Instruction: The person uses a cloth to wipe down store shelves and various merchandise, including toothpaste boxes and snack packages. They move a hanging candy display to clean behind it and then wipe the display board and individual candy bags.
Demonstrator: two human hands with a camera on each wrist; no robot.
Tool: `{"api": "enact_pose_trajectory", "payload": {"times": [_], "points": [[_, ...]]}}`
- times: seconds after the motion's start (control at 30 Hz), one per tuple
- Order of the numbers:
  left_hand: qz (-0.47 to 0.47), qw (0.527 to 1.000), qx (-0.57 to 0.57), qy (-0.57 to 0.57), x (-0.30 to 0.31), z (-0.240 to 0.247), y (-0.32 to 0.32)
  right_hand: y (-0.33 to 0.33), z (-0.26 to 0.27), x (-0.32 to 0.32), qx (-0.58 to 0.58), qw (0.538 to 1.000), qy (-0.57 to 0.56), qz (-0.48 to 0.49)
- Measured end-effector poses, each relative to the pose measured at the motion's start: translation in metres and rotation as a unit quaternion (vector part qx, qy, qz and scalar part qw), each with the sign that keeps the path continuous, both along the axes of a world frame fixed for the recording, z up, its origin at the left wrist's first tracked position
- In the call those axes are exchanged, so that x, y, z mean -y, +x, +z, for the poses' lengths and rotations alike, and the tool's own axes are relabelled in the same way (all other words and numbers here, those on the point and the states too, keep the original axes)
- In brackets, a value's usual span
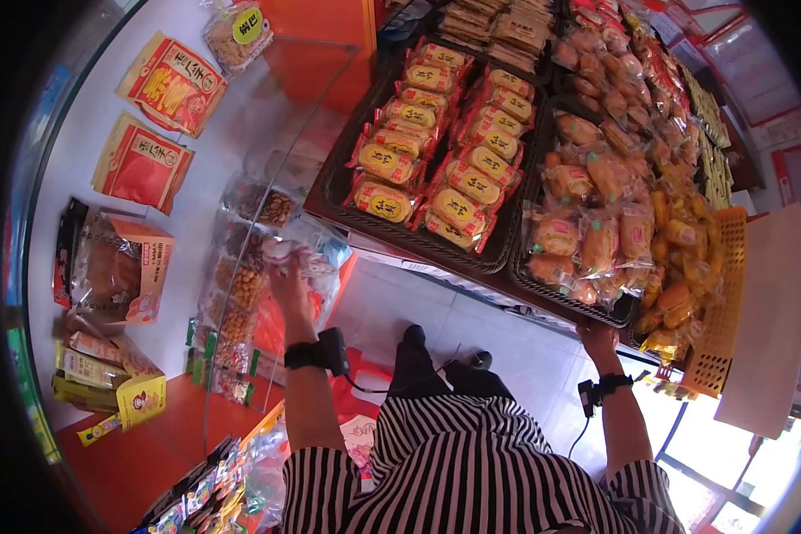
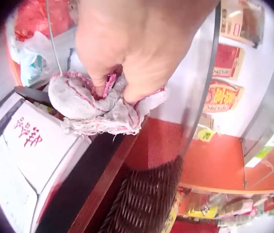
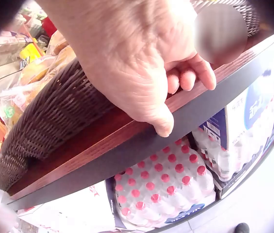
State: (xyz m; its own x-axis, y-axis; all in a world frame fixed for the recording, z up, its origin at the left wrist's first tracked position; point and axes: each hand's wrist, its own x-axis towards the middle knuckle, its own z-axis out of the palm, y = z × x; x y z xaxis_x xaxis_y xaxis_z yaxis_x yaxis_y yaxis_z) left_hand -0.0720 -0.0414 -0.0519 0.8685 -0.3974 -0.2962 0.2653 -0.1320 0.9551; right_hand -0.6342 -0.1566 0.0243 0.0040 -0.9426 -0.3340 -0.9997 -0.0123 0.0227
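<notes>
My left hand point(image 2: 132, 53) pinches a crumpled greyish-white rag point(image 2: 93, 99) with red stitching and a frayed edge. In its wrist view, the rag overlaps the corner of the dark wooden shelf edge point(image 2: 100, 194), above a white carton point(image 2: 44, 141). The head view shows this hand point(image 1: 289, 289) between the glass case and the display stand. My right hand point(image 3: 141, 63) rests at the stand's reddish-brown wooden edge point(image 3: 127, 127), its fingers curled and its thumb point(image 3: 163, 124) over the front. Close beside it stands a dark woven basket point(image 3: 61, 107) of packaged bread.
Black trays hold wrapped cakes point(image 1: 454, 209) and bread point(image 1: 587, 231); a yellow basket point(image 1: 719, 303) stands at right. Bottles with red caps point(image 3: 161, 179) sit under the stand. On the left, the glass case holds snack packets point(image 1: 142, 160). Pale tiles point(image 1: 383, 303) cover the floor.
</notes>
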Motion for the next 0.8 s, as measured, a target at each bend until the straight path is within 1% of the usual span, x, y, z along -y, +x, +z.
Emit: {"api": "enact_pose_trajectory", "payload": {"times": [0.03, 0.07, 0.1, 0.13, 0.17, 0.2, 0.23, 0.27, 0.3, 0.33, 0.37, 0.4, 0.43, 0.47, 0.5, 0.53, 0.57, 0.6, 0.63, 0.67, 0.7, 0.8], "points": [[-0.043, 0.997, -0.029, -0.054, 0.009, 0.005, -0.008, 0.001, 0.003, 0.002, 0.014, 0.997, 0.048, -0.050], [-0.087, 0.989, -0.059, -0.109, 0.019, 0.009, -0.017, 0.003, 0.004, 0.003, 0.015, 0.998, 0.047, -0.049], [-0.106, 0.986, -0.067, -0.112, 0.028, 0.007, -0.023, 0.006, 0.006, 0.002, -0.008, 0.998, 0.043, -0.037], [-0.114, 0.980, -0.103, -0.129, 0.040, 0.022, -0.035, 0.007, 0.006, 0.000, -0.031, 0.998, 0.039, -0.026], [-0.104, 0.990, -0.064, -0.073, 0.052, 0.004, -0.028, 0.003, 0.002, 0.000, -0.023, 0.999, 0.032, -0.019], [-0.094, 0.995, -0.025, -0.017, 0.064, 0.004, -0.026, 0.000, -0.002, -0.001, -0.024, 0.999, 0.032, -0.022], [-0.096, 0.995, -0.027, -0.016, 0.069, 0.004, -0.026, -0.003, -0.006, -0.003, -0.014, 0.999, -0.023, 0.022], [-0.084, 0.994, -0.041, -0.062, 0.072, 0.005, -0.024, -0.008, -0.009, -0.005, -0.003, 0.995, -0.077, 0.064], [-0.074, 0.990, -0.055, -0.107, 0.076, 0.012, -0.025, -0.008, -0.008, -0.006, -0.004, 0.995, -0.075, 0.060], [-0.080, 0.990, -0.057, -0.104, 0.077, 0.000, -0.018, -0.007, -0.008, -0.005, 0.004, 0.996, -0.072, 0.052], [-0.086, 0.996, -0.004, -0.019, 0.076, -0.010, -0.006, -0.005, -0.008, -0.006, 0.011, 0.997, -0.069, 0.043], [-0.093, 0.992, 0.049, 0.066, 0.075, -0.021, 0.004, -0.006, -0.008, -0.008, 0.008, 0.997, -0.065, 0.036], [-0.040, 0.997, -0.063, 0.004, 0.075, -0.026, 0.011, -0.006, -0.008, -0.008, -0.002, 0.997, -0.068, 0.047], [-0.042, 0.997, -0.066, 0.006, 0.071, -0.030, 0.016, -0.007, -0.008, -0.007, -0.012, 0.996, -0.072, 0.059], [-0.116, 0.989, 0.086, -0.043, 0.064, -0.046, 0.025, -0.009, -0.010, -0.007, -0.004, 0.995, -0.083, 0.064], [-0.186, 0.950, 0.235, -0.091, 0.059, -0.064, 0.033, -0.007, -0.007, -0.005, -0.003, 0.995, -0.082, 0.063], [-0.145, 0.962, 0.228, -0.042, 0.060, -0.083, 0.038, -0.003, -0.002, -0.002, -0.012, 0.999, -0.022, 0.020], [-0.146, 0.961, 0.230, -0.041, 0.062, -0.062, 0.030, 0.000, 0.001, 0.000, -0.021, 0.999, 0.038, -0.022], [-0.114, 0.991, 0.053, -0.039, 0.067, -0.021, 0.012, -0.004, -0.002, 0.000, -0.012, 0.999, 0.030, -0.019], [-0.077, 0.988, -0.126, -0.035, 0.070, 0.005, -0.005, -0.004, -0.003, 0.000, -0.010, 0.999, 0.030, -0.019], [-0.104, 0.981, -0.139, -0.091, 0.066, 0.011, -0.017, -0.004, -0.002, 0.001, -0.027, 0.999, 0.041, -0.011], [-0.100, 0.985, -0.133, -0.053, 0.066, 0.053, -0.063, 0.005, 0.007, 0.002, -0.046, 0.998, 0.053, 0.001]]}}
